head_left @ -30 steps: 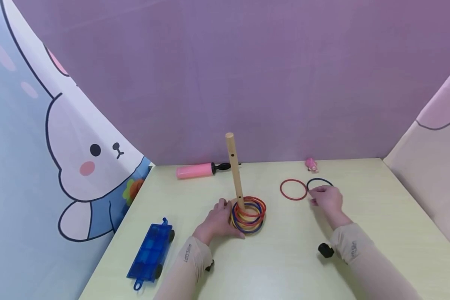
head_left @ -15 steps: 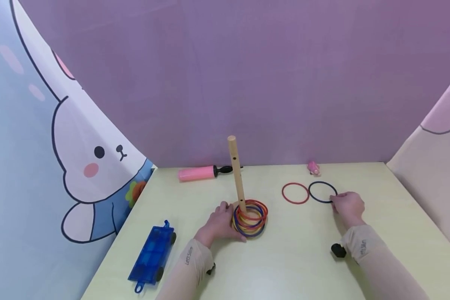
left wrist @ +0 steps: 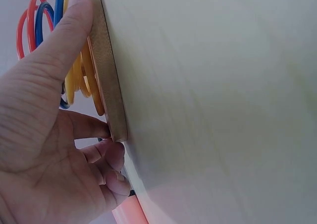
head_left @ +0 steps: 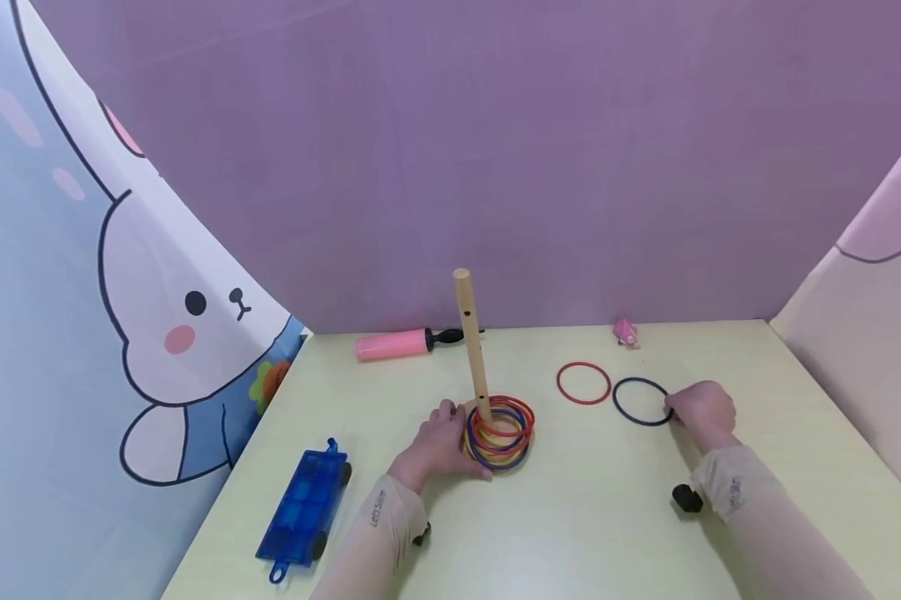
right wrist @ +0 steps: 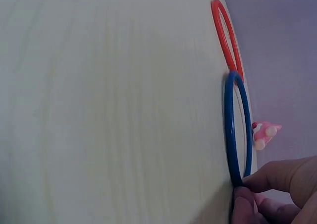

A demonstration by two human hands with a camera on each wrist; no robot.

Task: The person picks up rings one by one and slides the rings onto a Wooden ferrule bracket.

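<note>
Pale yellow-green, the desk (head_left: pixel 585 517) carried everything, and under my left hand (head_left: pixel 438 440) nothing had shifted: I kept my fingers curled round the edge of the wooden base (left wrist: pixel 106 75) of the peg (head_left: pixel 471 346), thumb laid along its rim, with the stack of coloured rings (head_left: pixel 501 429) touching that hand on the side toward my right.

The change was at my right hand (head_left: pixel 703 410). A moment before it had been at the near edge of the dark blue ring (head_left: pixel 642 402), close by the red ring (head_left: pixel 583 382); now it had slid round to the ring's far side, away from my left hand, and pinched the rim between thumb and fingertips (right wrist: pixel 267 177). The blue ring had come toward me and lay flat, just apart from the red one, which had not moved. I judged the blue ring gripped but not yet lifted.

The small pink toy (head_left: pixel 625 332) sat beyond both rings.
</note>
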